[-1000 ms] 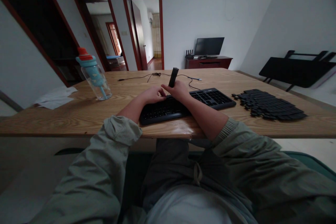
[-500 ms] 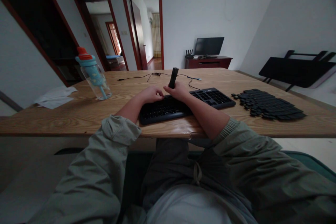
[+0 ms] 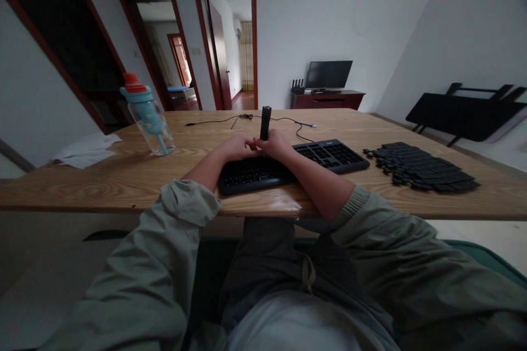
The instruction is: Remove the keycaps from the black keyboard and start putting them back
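Black cylindrical tool (image 3: 265, 122), upright at centre frame: we grasp it with our right hand (image 3: 276, 143); our left hand (image 3: 237, 147), curled, rests on the black keyboard (image 3: 288, 164).

Two hands, the left hand (image 3: 236, 147) and right hand (image 3: 276, 142), meet over one black keyboard (image 3: 325, 154) on one wooden table (image 3: 102, 184). One dark tool (image 3: 265, 122) stands upright between them. One water bottle (image 3: 146, 115) stands at the left, beside one sheet of white paper (image 3: 86, 151). One cable (image 3: 230, 118) trails across the far side. One heap of loose black keycaps (image 3: 420, 167) lies at the right, too many and too small to count. One monitor (image 3: 328, 73) sits on one cabinet (image 3: 327, 100). Two open doorways (image 3: 230, 44) show in the back wall.
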### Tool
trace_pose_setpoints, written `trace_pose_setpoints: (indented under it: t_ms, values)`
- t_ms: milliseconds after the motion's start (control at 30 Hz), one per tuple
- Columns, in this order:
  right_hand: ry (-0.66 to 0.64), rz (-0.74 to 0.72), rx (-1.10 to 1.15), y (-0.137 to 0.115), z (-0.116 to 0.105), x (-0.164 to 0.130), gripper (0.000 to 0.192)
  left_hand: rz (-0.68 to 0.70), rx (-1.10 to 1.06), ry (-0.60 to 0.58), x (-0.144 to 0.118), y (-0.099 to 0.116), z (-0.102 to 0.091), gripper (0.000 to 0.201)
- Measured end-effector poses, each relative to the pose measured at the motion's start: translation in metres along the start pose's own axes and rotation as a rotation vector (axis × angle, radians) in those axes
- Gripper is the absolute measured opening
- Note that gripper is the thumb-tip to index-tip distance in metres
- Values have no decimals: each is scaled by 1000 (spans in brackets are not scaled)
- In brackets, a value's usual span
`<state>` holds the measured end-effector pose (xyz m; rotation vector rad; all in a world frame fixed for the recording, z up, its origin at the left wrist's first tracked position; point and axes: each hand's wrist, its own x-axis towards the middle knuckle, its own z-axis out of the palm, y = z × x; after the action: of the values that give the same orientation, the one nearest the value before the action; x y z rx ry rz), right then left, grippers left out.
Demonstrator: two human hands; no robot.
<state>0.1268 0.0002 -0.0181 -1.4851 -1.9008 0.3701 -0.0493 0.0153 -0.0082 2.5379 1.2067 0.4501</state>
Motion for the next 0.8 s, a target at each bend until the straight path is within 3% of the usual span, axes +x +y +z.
trace_pose_setpoints:
  t_ms: [400, 667, 800]
  values:
    - [-23, -90, -75, 7, -7, -6, 35, 14, 53, 84, 2, 1, 6, 21]
    - [-32, -110, -59, 6, -9, -10, 46, 37, -49, 1, 1, -10, 4, 25]
    - [-80, -151, -51, 8, -12, -10, 35, 86, -33, -14, 3, -14, 4, 25]
